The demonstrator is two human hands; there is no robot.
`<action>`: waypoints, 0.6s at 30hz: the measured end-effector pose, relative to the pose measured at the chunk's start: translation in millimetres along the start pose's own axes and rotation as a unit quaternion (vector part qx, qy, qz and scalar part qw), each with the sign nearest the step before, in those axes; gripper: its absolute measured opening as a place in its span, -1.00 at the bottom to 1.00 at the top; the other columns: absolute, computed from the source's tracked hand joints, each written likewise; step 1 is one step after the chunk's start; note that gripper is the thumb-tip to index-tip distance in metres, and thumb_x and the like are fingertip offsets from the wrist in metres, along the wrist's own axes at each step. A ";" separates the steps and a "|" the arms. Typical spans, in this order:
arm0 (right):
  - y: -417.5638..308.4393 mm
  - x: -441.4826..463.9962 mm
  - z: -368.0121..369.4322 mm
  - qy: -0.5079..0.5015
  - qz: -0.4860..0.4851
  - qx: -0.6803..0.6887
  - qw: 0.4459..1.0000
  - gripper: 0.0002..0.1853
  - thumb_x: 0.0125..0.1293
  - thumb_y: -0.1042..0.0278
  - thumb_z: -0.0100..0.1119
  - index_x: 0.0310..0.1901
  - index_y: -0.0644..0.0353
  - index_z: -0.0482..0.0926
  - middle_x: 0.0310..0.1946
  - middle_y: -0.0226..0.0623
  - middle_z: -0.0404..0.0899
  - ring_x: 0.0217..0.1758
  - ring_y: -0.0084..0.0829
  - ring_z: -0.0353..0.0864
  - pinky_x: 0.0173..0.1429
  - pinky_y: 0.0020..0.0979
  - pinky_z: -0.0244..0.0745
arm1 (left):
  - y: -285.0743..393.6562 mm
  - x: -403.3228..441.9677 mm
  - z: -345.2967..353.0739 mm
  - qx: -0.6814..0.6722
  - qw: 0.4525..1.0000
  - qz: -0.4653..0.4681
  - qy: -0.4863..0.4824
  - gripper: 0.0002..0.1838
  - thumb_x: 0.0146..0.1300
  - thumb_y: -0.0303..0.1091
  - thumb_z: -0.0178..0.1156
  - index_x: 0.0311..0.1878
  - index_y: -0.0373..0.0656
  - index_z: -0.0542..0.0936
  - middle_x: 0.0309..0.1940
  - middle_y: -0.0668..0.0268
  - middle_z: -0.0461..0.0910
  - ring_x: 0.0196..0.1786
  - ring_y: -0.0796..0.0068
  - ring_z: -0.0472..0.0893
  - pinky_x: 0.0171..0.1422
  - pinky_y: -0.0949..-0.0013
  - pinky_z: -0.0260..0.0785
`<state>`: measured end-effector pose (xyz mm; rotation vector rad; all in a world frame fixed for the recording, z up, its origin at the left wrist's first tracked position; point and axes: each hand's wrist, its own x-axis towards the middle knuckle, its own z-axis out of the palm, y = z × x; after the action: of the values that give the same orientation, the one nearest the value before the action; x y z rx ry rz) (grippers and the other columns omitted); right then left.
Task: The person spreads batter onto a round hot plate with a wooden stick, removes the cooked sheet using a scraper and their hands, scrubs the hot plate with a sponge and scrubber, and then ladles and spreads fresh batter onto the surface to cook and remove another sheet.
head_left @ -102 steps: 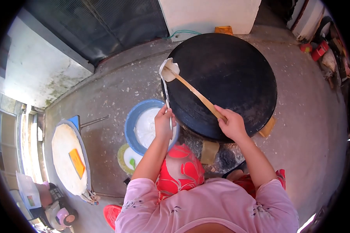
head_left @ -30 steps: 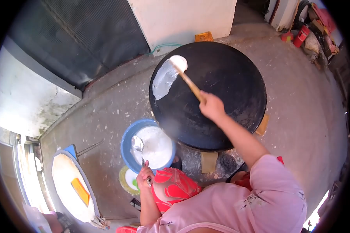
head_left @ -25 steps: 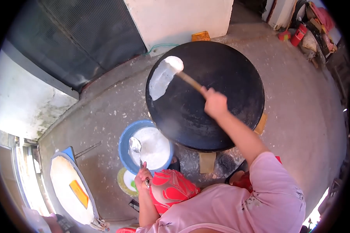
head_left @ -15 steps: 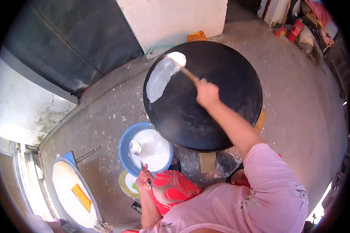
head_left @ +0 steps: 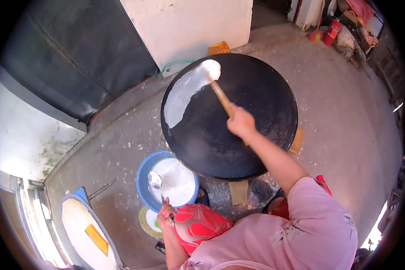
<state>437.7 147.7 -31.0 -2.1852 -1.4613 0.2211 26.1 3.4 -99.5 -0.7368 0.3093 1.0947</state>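
Note:
My right hand point(head_left: 241, 122) is closed round the wooden handle of a batter spreader point(head_left: 221, 97). The spreader's far end meets a white blob of batter point(head_left: 212, 69) near the back edge of a large round black griddle point(head_left: 256, 103). A thin pale strip of batter point(head_left: 177, 103) curves along the griddle's left side. Low at the left, my left hand point(head_left: 167, 212) grips the handle of a ladle point(head_left: 155, 180). The ladle's shiny bowl hangs over a blue tub point(head_left: 141, 182) holding white batter point(head_left: 181, 180).
A pale round sheet point(head_left: 76, 220) with an orange scraper point(head_left: 97, 239) on it lies at the lower left. A yellow-green container point(head_left: 145, 221) sits below the tub. An orange object point(head_left: 219, 47) lies behind the griddle; a red can point(head_left: 332, 32) stands far right.
The spreader has moved slightly right along the griddle's back, and the pale batter strip has grown longer behind it. The whole view has shifted a little. My left hand still holds the ladle.

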 end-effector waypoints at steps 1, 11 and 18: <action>-17.9 -6.6 -1.5 -0.007 -0.028 0.002 1.000 -0.40 0.02 0.44 0.03 0.21 0.04 0.32 -0.18 -0.17 0.49 -0.16 -0.13 0.56 -0.08 -0.17 0.46 | -2.7 2.4 2.0 0.000 1.000 -0.002 -0.002 -0.63 0.31 -0.42 -0.25 0.05 -0.52 0.35 -0.59 0.36 0.31 -0.65 0.59 0.27 -0.60 0.51 0.16; -6.3 -46.0 -19.4 -0.043 -0.035 -0.017 0.998 -0.41 -0.04 0.47 0.05 0.15 0.09 0.33 -0.24 -0.09 0.43 -0.25 -0.12 0.56 -0.17 -0.17 0.48 | 1.4 3.6 2.4 0.019 1.000 0.000 0.009 -0.63 0.31 -0.43 -0.25 0.04 -0.53 0.35 -0.56 0.33 0.33 -0.63 0.57 0.29 -0.59 0.51 0.18; 43.8 11.5 -37.0 -0.010 0.077 -0.102 0.992 -0.40 0.03 0.45 0.03 0.21 0.04 0.30 -0.20 -0.20 0.46 -0.17 -0.14 0.55 -0.10 -0.21 0.48 | 14.6 1.1 -4.0 0.040 0.999 -0.031 -0.004 -0.63 0.31 -0.45 -0.24 0.04 -0.55 0.34 -0.57 0.33 0.32 -0.64 0.56 0.27 -0.59 0.51 0.16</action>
<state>493.1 133.4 -18.8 -2.4689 -1.3793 0.1515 14.1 5.2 -108.7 -0.6671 0.3193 1.0219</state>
